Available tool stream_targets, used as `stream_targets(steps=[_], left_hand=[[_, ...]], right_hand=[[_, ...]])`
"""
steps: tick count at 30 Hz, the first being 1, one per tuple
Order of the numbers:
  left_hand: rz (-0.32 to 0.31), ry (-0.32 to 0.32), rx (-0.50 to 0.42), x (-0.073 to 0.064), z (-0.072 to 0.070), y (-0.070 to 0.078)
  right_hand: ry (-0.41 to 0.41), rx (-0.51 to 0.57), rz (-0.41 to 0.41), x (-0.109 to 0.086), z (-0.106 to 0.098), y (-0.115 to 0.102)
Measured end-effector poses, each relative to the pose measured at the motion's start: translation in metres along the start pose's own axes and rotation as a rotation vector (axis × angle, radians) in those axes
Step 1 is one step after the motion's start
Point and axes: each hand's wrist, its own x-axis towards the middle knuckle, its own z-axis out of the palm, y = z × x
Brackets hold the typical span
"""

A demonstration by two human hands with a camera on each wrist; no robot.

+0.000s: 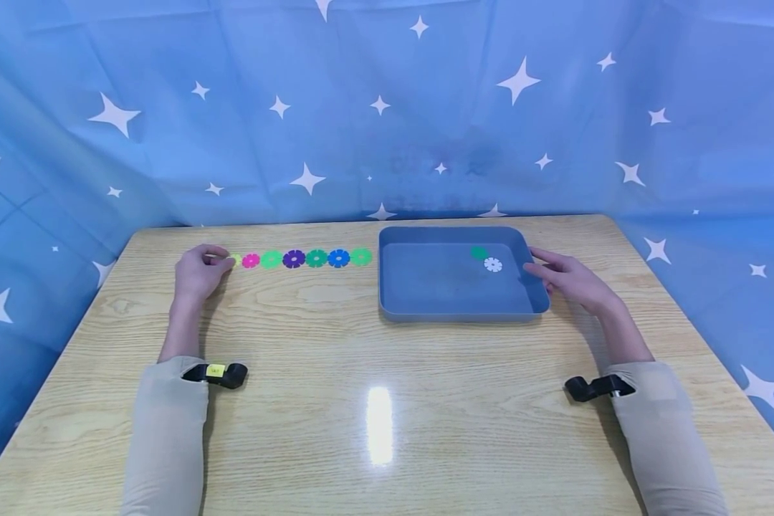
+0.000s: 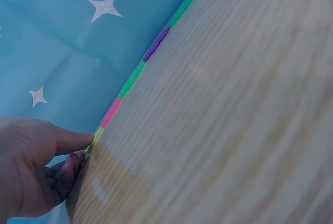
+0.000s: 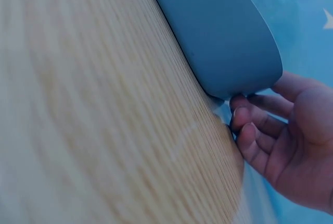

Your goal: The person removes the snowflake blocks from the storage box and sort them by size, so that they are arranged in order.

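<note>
At the left end of a row of flat, notched plastic discs, my left hand (image 1: pixel 200 271) pinches a yellow disc (image 2: pixel 94 140) between thumb and fingers. A pink disc (image 1: pixel 251 261) lies right beside it, followed by a light green disc (image 1: pixel 271 259), a purple disc (image 1: pixel 293 259) and several more in green and blue. My right hand (image 1: pixel 570 278) grips the right wall of a blue-grey tray (image 1: pixel 451 317), thumb over the rim and the other fingers outside. Inside that tray lie a white disc (image 1: pixel 493 265) and a green disc (image 1: pixel 479 253).
Everything rests on a light wooden table (image 1: pixel 297 401), with a bright reflection near its middle. A blue curtain (image 1: pixel 361 143) with white stars hangs along the far edge and both sides. Each forearm wears a grey sleeve and a black wrist camera (image 1: pixel 235 375).
</note>
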Motion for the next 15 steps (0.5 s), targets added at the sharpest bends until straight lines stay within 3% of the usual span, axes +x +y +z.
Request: stream_targets(steps=[15], left_hand=[[0.007, 0.005, -0.056, 0.0001, -0.0040, -0.0013]], right_hand=[[-0.006, -0.009, 0.009, 0.0014, -0.0012, 0.0008]])
